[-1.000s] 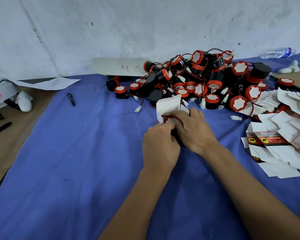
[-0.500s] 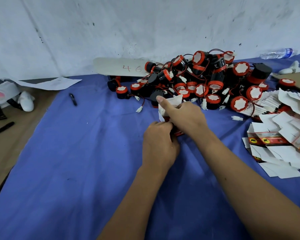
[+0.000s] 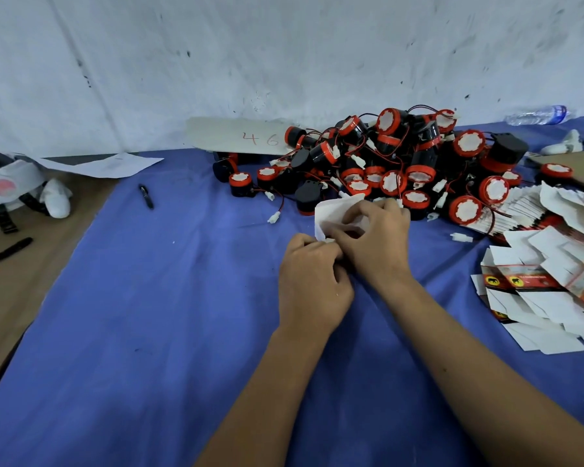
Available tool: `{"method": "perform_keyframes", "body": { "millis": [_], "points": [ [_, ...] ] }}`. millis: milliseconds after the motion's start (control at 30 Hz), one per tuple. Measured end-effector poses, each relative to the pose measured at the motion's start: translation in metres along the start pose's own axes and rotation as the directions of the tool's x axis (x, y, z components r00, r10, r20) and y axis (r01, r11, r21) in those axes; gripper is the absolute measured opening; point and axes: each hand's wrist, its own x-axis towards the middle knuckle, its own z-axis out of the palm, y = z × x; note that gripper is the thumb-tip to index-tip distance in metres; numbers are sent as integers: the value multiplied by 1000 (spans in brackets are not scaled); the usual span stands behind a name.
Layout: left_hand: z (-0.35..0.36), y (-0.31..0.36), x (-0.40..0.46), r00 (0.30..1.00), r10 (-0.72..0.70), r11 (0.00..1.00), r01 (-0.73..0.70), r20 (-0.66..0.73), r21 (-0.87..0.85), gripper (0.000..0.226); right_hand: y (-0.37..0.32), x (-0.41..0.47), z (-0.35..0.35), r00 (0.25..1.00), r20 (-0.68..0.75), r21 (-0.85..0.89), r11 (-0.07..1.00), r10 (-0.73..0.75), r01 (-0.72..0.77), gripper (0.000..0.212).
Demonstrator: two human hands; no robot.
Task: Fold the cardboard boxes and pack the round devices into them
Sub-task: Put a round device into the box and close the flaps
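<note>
Both hands point(image 3: 344, 264) curled, pinching white box point(image 3: 334, 214) flaps.

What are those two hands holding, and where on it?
A small box, half folded. The left hand pinches its near edge; the right hand grips its flaps from above.

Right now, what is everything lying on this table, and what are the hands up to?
Box being folded: one, white, centre, in both hands.
Round devices: a large heap, black and red with white faces, behind the hands.
Flat boxes: a pile, white with red print, right.
Cloth: one, blue, covering the table.
Pen: one, black, on the cloth, left.
Board marked 46: one, pale, against the wall.
Water bottle: one, clear, far right.
Left hand: gripping the box's near edge.
Right hand: pinching a flap.
</note>
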Motion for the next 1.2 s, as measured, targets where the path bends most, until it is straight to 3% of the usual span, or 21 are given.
{"method": "perform_keyframes", "body": {
  "millis": [267,400,567,767,900,1200],
  "points": [
    [0,-1,1,998,-40,998,38,-43,-53,10,0,4,-2,993,107,73,996,-55,48,18],
    [-1,1,1,995,-64,997,61,-74,-41,13,0,5,-4,981,173,71,995,-86,75,6],
    [1,2,0,991,-98,994,93,-89,-57,13,1,6,-6,973,204,-2,994,-107,110,9],
    [2,3,1,986,-161,985,157,-53,-67,41,2,6,-18,939,308,-18,986,-153,166,17],
    [-2,5,1,992,-112,992,108,-66,-62,23,-2,8,-27,924,369,-32,992,-101,122,21],
    [0,5,2,996,-78,996,76,-35,-35,19,-7,5,-31,928,358,-30,992,-103,122,18]
  ]
}}
